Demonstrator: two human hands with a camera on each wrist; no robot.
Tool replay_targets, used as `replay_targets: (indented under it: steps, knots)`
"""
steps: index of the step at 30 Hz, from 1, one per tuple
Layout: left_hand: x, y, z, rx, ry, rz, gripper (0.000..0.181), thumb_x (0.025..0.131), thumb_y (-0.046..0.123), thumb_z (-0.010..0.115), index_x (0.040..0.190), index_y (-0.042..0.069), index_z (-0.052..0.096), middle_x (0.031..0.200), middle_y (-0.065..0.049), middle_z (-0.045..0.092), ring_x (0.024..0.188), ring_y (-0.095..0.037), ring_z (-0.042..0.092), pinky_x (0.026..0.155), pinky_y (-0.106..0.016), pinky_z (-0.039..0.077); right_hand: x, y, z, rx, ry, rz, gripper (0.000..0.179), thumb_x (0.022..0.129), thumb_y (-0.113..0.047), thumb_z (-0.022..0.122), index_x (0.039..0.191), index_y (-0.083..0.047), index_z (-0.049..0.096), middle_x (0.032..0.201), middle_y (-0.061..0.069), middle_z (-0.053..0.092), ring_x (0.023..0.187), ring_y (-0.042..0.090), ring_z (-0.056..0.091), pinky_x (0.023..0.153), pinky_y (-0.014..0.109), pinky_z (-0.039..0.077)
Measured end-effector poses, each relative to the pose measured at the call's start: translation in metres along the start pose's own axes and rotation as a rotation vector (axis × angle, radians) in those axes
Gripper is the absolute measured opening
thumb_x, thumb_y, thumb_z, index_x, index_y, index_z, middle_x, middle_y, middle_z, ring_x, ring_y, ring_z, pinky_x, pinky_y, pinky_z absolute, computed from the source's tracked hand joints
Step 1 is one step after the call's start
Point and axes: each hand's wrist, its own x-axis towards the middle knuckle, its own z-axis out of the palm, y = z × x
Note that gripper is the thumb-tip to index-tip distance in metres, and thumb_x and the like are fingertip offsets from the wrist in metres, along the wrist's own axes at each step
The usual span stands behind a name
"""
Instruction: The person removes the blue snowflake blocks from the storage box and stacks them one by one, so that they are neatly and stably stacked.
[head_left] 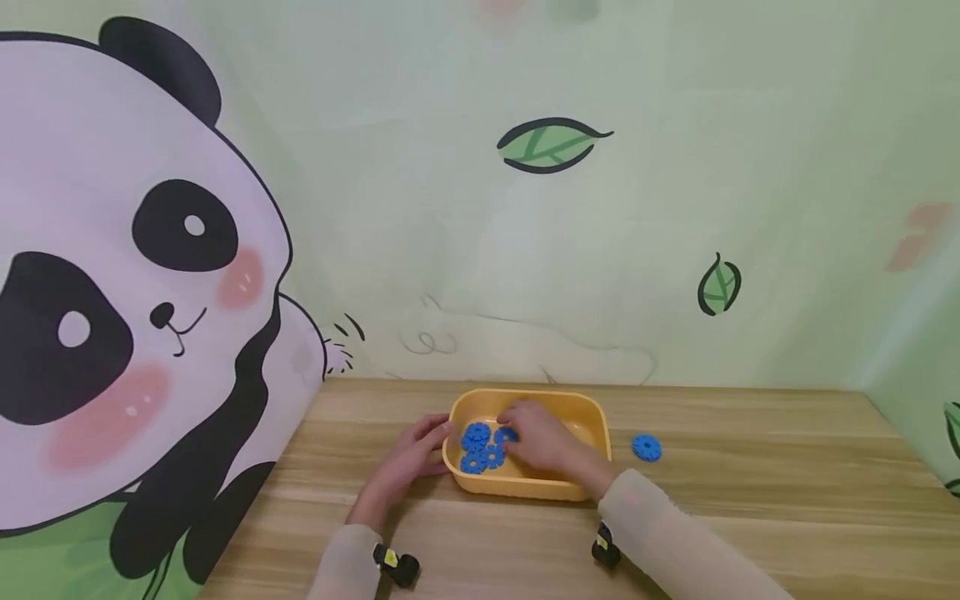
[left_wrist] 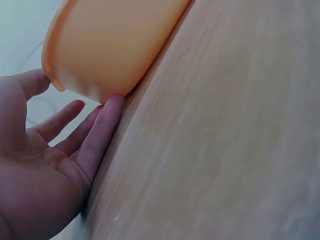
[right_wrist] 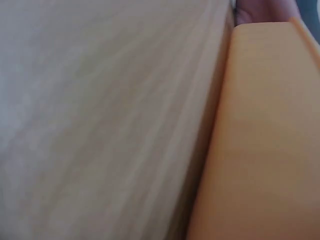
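A yellow plastic basin [head_left: 525, 488] sits on the wooden table with several blue notched plastic discs [head_left: 474, 462] at its left end. Outside, my left hand [head_left: 416, 454] rests against the basin's left end. In the left wrist view its fingers [left_wrist: 102, 125] are extended, fingertips at the basin's lower wall and thumb at the rim. My right hand [head_left: 542, 437] reaches down inside the basin, thumb and fingers curled around the edges of one blue disc [head_left: 505, 436]. The right wrist view shows only the basin's outer wall [right_wrist: 260, 135], part of the left hand and the tabletop.
Another blue disc [head_left: 647, 447] lies on the wooden table [head_left: 750, 475], right of the basin. Behind the table's back edge stands a pale green wall covering [head_left: 420, 208] printed with a panda [head_left: 172, 250] and leaves. A small black camera is strapped to each wrist.
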Motion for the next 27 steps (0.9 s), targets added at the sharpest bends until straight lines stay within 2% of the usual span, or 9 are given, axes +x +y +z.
replay_targets:
  steps: [7,13,22,27]
  knots:
    - [0.0012,0.0019,0.0001,0.007,-0.008,-0.011,0.056,0.111,0.035,0.057,0.153,0.0,0.048,0.151,-0.028,0.051,0.136,-0.043,0.055,0.092,-0.045,0.063,-0.0039,0.0001,0.0043,0.0,-0.012,0.012,0.026,0.091,-0.007,0.078,0.115,0.002,0.077,0.118,0.018,0.07,0.115,0.039,0.061,0.106,0.052,0.05]
    - [0.0002,0.0018,0.0031,0.01,0.001,-0.016,0.056,0.111,0.035,0.057,0.153,-0.001,0.048,0.151,-0.028,0.052,0.135,-0.042,0.056,0.091,-0.045,0.063,-0.0052,0.003,0.0065,0.006,0.01,0.031,0.019,0.089,-0.008,0.081,0.107,-0.002,0.078,0.108,0.011,0.068,0.105,0.032,0.06,0.099,0.049,0.052]
    - [-0.0001,0.0015,0.0028,0.01,0.016,-0.006,0.056,0.11,0.037,0.058,0.152,0.001,0.05,0.151,-0.025,0.053,0.134,-0.041,0.056,0.09,-0.046,0.064,-0.0045,0.0003,0.0049,0.089,-0.022,0.168,0.022,0.09,-0.012,0.083,0.109,-0.004,0.074,0.107,0.009,0.06,0.104,0.029,0.054,0.098,0.048,0.051]
    - [-0.0004,0.0025,0.0036,0.011,0.016,-0.017,0.057,0.109,0.038,0.059,0.153,0.002,0.05,0.152,-0.023,0.053,0.135,-0.04,0.056,0.09,-0.045,0.064,-0.0066,-0.0007,0.0057,0.079,-0.016,0.188,0.024,0.091,-0.013,0.082,0.111,-0.005,0.073,0.105,0.006,0.053,0.1,0.025,0.052,0.096,0.044,0.052]
